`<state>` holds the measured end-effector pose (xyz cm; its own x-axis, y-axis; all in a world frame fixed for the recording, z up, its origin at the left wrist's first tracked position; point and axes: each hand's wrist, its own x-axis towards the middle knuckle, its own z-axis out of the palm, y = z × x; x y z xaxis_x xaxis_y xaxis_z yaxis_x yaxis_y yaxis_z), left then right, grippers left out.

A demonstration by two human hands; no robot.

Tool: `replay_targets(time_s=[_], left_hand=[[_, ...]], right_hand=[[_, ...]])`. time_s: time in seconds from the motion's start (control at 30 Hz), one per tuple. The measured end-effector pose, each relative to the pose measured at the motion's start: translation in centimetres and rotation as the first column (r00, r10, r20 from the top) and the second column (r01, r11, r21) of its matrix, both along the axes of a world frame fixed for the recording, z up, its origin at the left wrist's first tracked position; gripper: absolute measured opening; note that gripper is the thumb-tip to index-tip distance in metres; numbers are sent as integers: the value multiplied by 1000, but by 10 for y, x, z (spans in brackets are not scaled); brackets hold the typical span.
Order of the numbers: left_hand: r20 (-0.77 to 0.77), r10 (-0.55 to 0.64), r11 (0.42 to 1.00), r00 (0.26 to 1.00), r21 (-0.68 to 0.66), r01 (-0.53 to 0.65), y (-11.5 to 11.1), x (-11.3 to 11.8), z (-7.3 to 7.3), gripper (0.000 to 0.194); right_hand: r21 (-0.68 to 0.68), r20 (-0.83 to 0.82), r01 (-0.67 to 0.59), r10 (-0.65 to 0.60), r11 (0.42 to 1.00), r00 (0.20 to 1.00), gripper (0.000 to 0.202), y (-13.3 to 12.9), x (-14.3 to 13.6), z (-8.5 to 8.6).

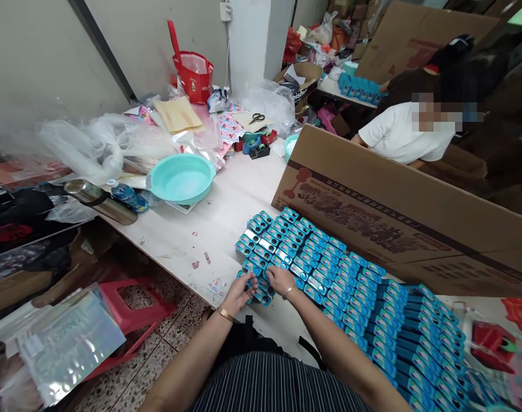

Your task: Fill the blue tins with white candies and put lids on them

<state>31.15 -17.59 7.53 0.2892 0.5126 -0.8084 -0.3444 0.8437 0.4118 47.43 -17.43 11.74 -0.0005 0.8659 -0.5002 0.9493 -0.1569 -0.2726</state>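
Note:
Rows of small blue boxes (pixel 329 274) stand packed closely on the white table. At the near left end of the rows, my left hand (pixel 241 293) is closed with its fingers curled beside the boxes. My right hand (pixel 281 280) is a short way to its right, over the same boxes, thumb and fingers drawn together. Whatever either hand pinches is too small or hidden to make out. Little printed stickers (pixel 218 286) are scattered on the table left of my left hand.
A long cardboard panel (pixel 394 212) stands behind the boxes; a person in a white shirt (pixel 398 134) sits beyond it. On the table are a turquoise basin (pixel 182 177), a steel flask (pixel 102 201), tape dispensers (pixel 258 150) and scissors (pixel 256 118). A red stool (pixel 136 303) stands at left.

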Motion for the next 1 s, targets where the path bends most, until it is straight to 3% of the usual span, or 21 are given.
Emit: replay_targets(time_s=[0.13,0.23,0.4,0.57,0.73,0.8,0.9,1.0], left_hand=[[27,120,992,992,-40,-119,2,-12,7,19],[140,146,989,979,-16,-145,2,-20,9,24],[310,140,988,940,13,-151,3,-29,7,39],[311,69,996,948,28,-81,8,-32,7,26],[217,14,995,976,92,-35,10,-29,5,26],[128,-58,984,990,174,35,13,-23,3,26],[-178,-193,894,965,373,248,25,-8,0,22],[-409,-208,789,889,467,399,48,12,-2,18]], right_hand=[[-123,123,39,-24,992,992,26,50,-6,-8],[-167,179,47,-17,985,984,20,71,-12,-16],[-209,221,38,9,977,975,27,77,-17,-24],[-207,225,50,-2,977,974,26,79,-18,-21],[-133,213,93,-63,987,975,29,63,-5,-11],[-71,157,147,-134,987,978,32,47,6,-10],[26,-17,278,-277,960,961,32,18,27,-15],[100,-223,410,-381,907,897,33,-13,47,-26]])
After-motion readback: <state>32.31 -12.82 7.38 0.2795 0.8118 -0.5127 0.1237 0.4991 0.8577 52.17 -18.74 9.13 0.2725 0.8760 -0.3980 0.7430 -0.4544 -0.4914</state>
